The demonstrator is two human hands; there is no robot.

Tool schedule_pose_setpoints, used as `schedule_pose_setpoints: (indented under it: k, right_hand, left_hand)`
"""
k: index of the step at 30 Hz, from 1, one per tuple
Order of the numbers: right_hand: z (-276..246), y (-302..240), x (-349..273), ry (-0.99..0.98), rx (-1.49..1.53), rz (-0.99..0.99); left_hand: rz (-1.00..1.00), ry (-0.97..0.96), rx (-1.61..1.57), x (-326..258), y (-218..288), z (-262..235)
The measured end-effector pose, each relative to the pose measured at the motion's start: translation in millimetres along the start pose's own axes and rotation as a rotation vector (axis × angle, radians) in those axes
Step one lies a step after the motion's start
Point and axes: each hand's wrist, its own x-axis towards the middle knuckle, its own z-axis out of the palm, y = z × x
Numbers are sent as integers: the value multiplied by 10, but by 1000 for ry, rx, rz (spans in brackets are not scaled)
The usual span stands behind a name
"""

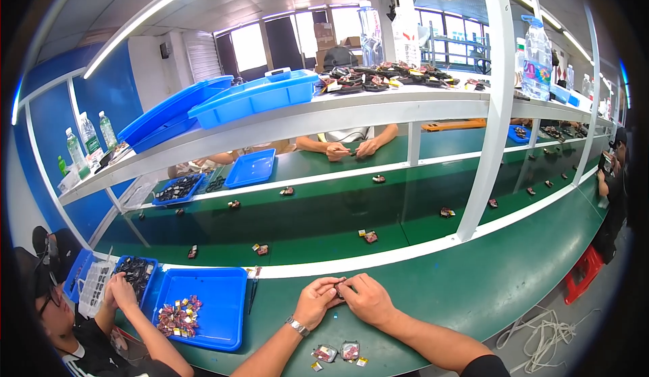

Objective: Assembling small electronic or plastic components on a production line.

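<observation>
Close together over the green bench, my left hand (pixel 315 305) and my right hand (pixel 368 300) pinch a small dark-reddish part (pixel 339 288) between the fingertips. The fingers cover most of it, so its kind is unclear. A watch with a metal band circles my left wrist. Nearer to me on the bench lie two small clear-and-red electronic assemblies, a left one (pixel 326 353) and a right one (pixel 350 350), each with a silver-and-yellow piece beside it. Left of my hands is a blue tray (pixel 226 296) with a heap of small red, white and yellow pieces (pixel 178 317).
A thin dark tool (pixel 253 292) lies beside the tray. Beyond a white rail, a green conveyor belt (pixel 318 215) carries scattered small assemblies. A white post (pixel 490 120) and overhead shelf (pixel 351 110) stand ahead. A co-worker (pixel 61 309) sits at left; another person's hands (pixel 348 150) work across the belt.
</observation>
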Motion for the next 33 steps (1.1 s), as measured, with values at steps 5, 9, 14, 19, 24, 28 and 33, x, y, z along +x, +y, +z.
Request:
schedule_pose_setpoints:
  k: [5, 9, 14, 19, 24, 28, 33]
  right_hand:
    - [35, 39, -32, -2, -37, 21]
    - [12, 26, 49, -11, 42, 33]
    - [170, 106, -3, -54, 250, 184]
    - [580, 618, 233, -27, 208, 353]
    - [902, 1078, 483, -263, 86, 511]
    - [746, 936, 478, -118, -49, 463]
    - [288, 1645, -3, 55, -380, 694]
  left_hand:
    - [10, 15, -4, 3, -10, 66]
    - [25, 78, -13, 25, -39, 26]
    - [48, 98, -16, 46, -27, 31]
    - [197, 195, 100, 89, -2, -35]
    - [157, 117, 270, 109, -37, -32]
    - [169, 147, 295, 13, 16, -131]
    - [157, 93, 352, 86, 57, -63]
